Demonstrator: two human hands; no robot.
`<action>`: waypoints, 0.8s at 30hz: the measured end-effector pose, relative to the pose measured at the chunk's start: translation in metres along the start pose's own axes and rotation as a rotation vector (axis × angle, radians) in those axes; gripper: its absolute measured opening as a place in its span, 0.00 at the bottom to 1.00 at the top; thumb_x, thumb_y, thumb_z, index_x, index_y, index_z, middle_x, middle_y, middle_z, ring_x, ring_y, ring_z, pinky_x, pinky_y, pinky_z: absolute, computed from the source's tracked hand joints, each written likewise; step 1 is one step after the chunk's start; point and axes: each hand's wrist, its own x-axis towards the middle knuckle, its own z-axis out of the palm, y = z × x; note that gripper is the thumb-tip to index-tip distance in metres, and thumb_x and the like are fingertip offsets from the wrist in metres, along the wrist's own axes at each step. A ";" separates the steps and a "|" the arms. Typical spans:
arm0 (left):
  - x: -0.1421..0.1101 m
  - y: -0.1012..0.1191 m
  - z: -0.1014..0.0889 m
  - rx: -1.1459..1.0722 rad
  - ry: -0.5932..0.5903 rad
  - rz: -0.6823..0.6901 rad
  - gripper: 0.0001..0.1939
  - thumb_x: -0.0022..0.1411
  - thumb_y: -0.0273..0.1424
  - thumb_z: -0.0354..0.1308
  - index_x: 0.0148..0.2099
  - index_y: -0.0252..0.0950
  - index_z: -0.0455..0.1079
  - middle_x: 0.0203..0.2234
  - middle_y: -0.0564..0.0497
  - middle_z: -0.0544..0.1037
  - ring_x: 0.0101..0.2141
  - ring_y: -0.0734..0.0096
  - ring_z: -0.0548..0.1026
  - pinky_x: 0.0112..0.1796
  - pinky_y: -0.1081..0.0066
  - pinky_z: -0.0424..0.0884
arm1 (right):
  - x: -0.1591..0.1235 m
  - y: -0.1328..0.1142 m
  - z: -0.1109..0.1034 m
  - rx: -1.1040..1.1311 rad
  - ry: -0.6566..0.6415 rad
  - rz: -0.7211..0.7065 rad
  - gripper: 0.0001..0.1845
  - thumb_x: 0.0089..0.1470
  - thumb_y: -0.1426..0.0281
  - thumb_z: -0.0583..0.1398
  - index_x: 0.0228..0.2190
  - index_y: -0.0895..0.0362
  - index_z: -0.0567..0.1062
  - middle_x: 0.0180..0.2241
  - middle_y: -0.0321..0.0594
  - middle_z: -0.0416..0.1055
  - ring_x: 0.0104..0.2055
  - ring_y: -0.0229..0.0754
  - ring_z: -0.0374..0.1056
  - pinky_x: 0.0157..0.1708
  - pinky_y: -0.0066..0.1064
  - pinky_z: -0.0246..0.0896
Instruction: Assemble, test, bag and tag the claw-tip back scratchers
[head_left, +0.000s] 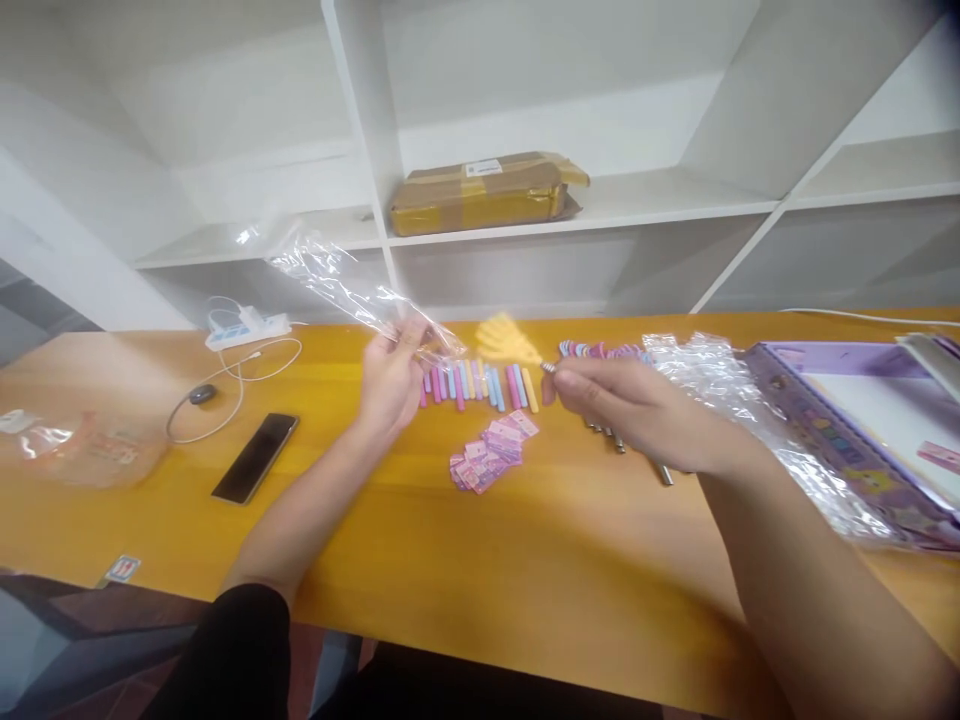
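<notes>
My left hand (391, 372) pinches the lower end of a clear plastic bag (330, 275), which stretches up and to the left. In my right hand (637, 405) is a yellow hand-shaped piece (504, 338) with a short, ridged metal stem; it is blurred, and any further part is hidden by my fingers. The piece points toward the bag's end without clear contact. Below lies a row of pastel sticks (459, 384) in pink, blue and yellow. Pink printed cards (491, 455) are heaped nearer to me. Metal rod ends (665, 474) poke out beneath my right hand.
More clear plastic bags (712, 375) lie right of my right hand, beside a purple box (810, 420). A phone (256, 458), a cable and a power strip (249, 328) are at left. A taped parcel (480, 195) sits on the shelf behind.
</notes>
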 end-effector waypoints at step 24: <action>-0.032 0.003 0.023 -0.038 -0.111 -0.244 0.14 0.66 0.39 0.71 0.45 0.34 0.74 0.46 0.42 0.85 0.46 0.57 0.85 0.35 0.70 0.80 | 0.017 0.007 0.023 -0.232 -0.018 -0.043 0.25 0.76 0.52 0.48 0.42 0.54 0.77 0.34 0.40 0.77 0.34 0.43 0.69 0.37 0.35 0.60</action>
